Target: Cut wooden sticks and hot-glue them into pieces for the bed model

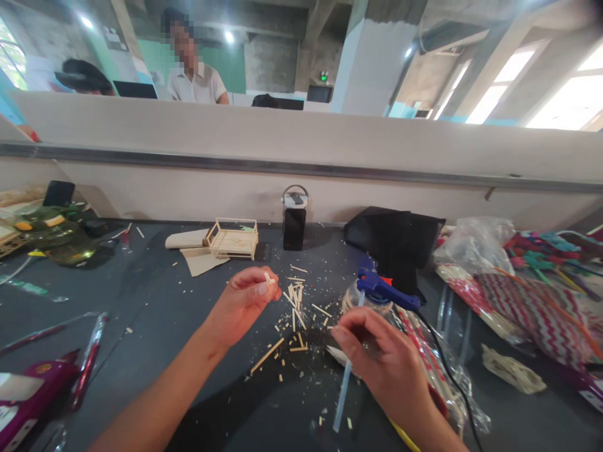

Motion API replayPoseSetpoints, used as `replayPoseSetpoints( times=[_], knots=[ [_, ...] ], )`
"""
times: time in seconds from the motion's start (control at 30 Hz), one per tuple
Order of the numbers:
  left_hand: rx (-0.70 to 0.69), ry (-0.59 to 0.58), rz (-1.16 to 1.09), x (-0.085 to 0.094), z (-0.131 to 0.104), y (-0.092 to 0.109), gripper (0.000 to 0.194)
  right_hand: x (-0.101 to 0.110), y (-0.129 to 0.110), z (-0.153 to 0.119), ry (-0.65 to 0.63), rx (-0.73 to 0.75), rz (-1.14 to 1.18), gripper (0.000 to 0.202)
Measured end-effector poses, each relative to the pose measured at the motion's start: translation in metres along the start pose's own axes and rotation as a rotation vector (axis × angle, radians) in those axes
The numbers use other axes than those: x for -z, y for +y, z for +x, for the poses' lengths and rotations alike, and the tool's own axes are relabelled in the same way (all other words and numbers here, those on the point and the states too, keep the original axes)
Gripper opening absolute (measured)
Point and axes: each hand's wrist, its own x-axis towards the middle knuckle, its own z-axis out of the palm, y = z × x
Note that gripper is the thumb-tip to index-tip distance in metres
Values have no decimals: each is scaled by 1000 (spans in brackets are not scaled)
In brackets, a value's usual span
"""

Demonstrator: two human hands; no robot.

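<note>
My left hand (247, 295) is closed in a pinch on small pale wooden stick pieces (269, 279), raised above the table. Lower right, my right hand (381, 355) has its thumb and index finger together, with the pale tip of what looks like a short wooden stick piece (331, 328) at the fingertips. Just beyond that hand, a blue glue gun (386, 289) rests on a clear round container (352, 298), and a translucent glue stick (343, 392) slants down from it. Between my hands lie loose wooden sticks (296, 296) and many scattered offcuts.
A small wooden frame model (234, 242) stands behind on brown paper. Further back are a phone (294, 229) and a black cloth bag (393, 235). Plastic-wrapped materials (532, 301) crowd the right side; a purple tool (38, 389) lies left. A person in white is beyond the partition (301, 135).
</note>
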Motion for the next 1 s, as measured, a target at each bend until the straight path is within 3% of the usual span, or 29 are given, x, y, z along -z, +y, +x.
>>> replayPoseSetpoints(
  times=[0.13, 0.47, 1.0],
  knots=[
    [29, 3, -1, -3, -2, -8, 10, -2, -7, -1, 8, 72, 25, 5],
    [-9, 2, 284, -13, -8, -7, 12, -10, -18, 14, 41, 109, 94, 17],
    [104, 14, 180, -15, -10, -19, 9, -16, -15, 29, 52, 183, 90, 8]
  ],
)
